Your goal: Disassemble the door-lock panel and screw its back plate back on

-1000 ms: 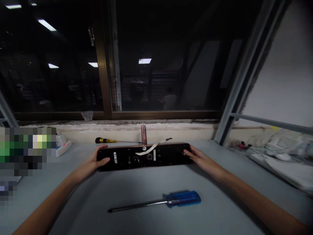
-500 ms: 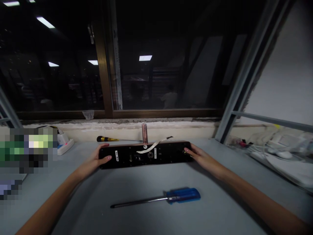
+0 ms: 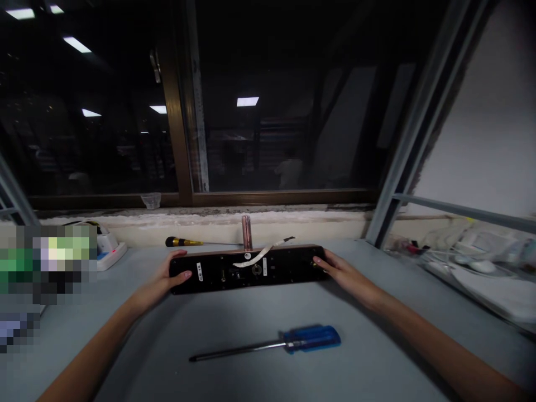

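Note:
My left hand (image 3: 170,277) is closed on the left end of a long black door lock panel (image 3: 215,273), thumb on the face turned towards me. At the panel's right end my right hand (image 3: 339,271) grips in the same way. The panel's back carries small white labels, screw posts and a round hole. A white cable (image 3: 262,254) loops out of it, and a copper-coloured lever handle (image 3: 247,231) sticks up behind its top edge. Nearer to me, a blue-handled screwdriver (image 3: 312,339) lies on the grey table (image 3: 234,377), tip to the left.
Behind the panel lies a black and yellow screwdriver (image 3: 184,242). A white power strip (image 3: 113,257) is at the left, beside a blurred-out area. Bagged white items (image 3: 481,268) sit at the right near a metal post (image 3: 383,223). A clear plastic cup (image 3: 151,200) stands on the windowsill.
The view has shifted slightly, so the panel, hands and screwdrivers appear a little lower. Both hands keep the same hold on the panel.

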The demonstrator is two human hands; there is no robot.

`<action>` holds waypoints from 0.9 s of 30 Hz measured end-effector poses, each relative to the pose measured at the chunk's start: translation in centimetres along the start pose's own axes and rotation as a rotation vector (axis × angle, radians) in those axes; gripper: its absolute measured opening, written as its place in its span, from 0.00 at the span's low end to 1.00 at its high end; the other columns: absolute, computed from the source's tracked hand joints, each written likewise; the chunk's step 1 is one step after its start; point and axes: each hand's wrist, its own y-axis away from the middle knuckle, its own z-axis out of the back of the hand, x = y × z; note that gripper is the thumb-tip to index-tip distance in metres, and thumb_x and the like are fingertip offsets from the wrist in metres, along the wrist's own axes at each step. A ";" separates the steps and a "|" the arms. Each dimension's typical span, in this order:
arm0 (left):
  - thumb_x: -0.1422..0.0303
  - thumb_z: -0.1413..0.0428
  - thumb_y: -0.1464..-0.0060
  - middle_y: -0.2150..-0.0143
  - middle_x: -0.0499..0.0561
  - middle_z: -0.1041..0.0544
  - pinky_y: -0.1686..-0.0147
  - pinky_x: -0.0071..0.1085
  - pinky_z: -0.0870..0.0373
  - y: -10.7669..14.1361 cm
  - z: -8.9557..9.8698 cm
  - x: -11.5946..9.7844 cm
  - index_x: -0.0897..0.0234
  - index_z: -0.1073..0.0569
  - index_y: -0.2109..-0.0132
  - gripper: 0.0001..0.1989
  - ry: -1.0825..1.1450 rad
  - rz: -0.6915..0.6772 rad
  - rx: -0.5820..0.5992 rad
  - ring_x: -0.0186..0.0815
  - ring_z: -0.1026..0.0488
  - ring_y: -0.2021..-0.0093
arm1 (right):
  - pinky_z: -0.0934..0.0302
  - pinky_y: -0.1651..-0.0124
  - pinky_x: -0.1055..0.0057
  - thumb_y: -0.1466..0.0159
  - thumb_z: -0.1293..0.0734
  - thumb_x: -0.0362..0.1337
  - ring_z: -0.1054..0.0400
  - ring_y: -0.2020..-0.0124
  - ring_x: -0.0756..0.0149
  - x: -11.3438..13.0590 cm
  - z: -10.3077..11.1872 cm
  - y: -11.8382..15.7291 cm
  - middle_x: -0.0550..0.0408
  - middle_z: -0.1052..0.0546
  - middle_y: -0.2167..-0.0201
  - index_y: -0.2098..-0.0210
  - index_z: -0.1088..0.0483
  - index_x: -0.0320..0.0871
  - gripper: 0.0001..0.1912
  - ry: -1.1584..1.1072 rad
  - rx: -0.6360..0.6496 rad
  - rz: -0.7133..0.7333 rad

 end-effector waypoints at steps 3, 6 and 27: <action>0.57 0.40 0.60 0.51 0.57 0.29 0.54 0.39 0.34 0.1 -0.1 -0.2 0.62 0.38 0.47 0.32 0.009 0.010 -0.025 0.48 0.31 0.51 | 0.47 0.42 0.55 0.48 0.35 0.58 0.34 0.49 0.52 0.4 -0.2 0.3 0.50 0.26 0.51 0.55 0.29 0.47 0.28 -0.034 0.002 -0.013; 0.58 0.39 0.62 0.51 0.57 0.28 0.52 0.41 0.35 0.0 -0.1 -0.4 0.62 0.36 0.48 0.33 0.017 0.027 -0.049 0.49 0.31 0.50 | 0.48 0.41 0.57 0.49 0.34 0.57 0.34 0.49 0.54 0.5 -0.4 0.5 0.50 0.26 0.52 0.55 0.29 0.46 0.28 -0.149 0.011 -0.037; 0.58 0.40 0.55 0.64 0.49 0.22 0.72 0.25 0.35 1.2 -0.5 -3.4 0.62 0.29 0.56 0.19 0.362 0.354 -0.124 0.35 0.27 0.66 | 0.48 0.83 0.76 0.53 0.31 0.42 0.38 0.76 0.70 3.8 -1.0 1.3 0.50 0.27 0.71 0.73 0.31 0.40 0.11 -0.401 -0.258 -0.338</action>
